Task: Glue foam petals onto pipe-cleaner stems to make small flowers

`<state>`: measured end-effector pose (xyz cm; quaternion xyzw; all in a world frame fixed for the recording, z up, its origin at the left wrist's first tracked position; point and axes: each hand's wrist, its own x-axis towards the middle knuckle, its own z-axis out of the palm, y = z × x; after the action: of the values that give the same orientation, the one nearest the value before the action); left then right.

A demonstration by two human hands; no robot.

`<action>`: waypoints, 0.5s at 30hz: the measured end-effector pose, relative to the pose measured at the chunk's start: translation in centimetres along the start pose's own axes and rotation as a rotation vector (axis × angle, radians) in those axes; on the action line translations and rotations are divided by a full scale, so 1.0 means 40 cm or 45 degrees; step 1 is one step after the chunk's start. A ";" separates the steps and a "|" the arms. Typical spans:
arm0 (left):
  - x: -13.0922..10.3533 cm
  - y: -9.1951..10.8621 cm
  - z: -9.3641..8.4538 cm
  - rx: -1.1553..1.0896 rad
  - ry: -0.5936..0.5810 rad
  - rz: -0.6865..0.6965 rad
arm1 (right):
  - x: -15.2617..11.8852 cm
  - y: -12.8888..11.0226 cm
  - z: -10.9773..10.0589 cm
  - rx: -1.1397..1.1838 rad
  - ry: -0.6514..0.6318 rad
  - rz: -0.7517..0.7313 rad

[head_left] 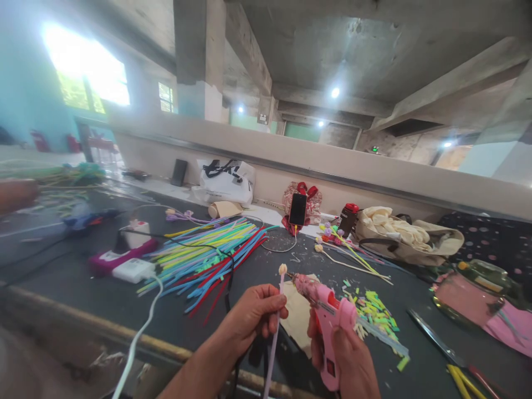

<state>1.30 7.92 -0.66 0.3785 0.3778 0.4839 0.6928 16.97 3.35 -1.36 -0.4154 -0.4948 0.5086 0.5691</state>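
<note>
Left grip is pinching slim lilac stem, right grip clasping pink plastic glue gun; both are needing steadiness.

Pale lilac stem held nearly upright, topped at twelve o'clock by a cream bud, pink glue gun gripped at its three o'clock, nozzle pointed toward ten, just beside the bud.

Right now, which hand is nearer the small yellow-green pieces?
Right. The right hand grips the pink glue gun, just in front and left of the pieces; the left hand holds a pale stem farther left.
</note>
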 end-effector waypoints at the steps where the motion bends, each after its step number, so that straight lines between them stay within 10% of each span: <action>1: 0.000 0.000 0.000 -0.002 0.001 0.000 | 0.000 0.002 0.000 0.012 0.010 0.008; 15: 0.001 -0.002 -0.001 -0.017 -0.011 0.001 | 0.002 0.017 -0.002 0.044 -0.003 0.029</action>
<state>1.29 7.94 -0.77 0.3762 0.3714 0.4851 0.6966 16.95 3.52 -2.03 -0.4106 -0.4818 0.5239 0.5699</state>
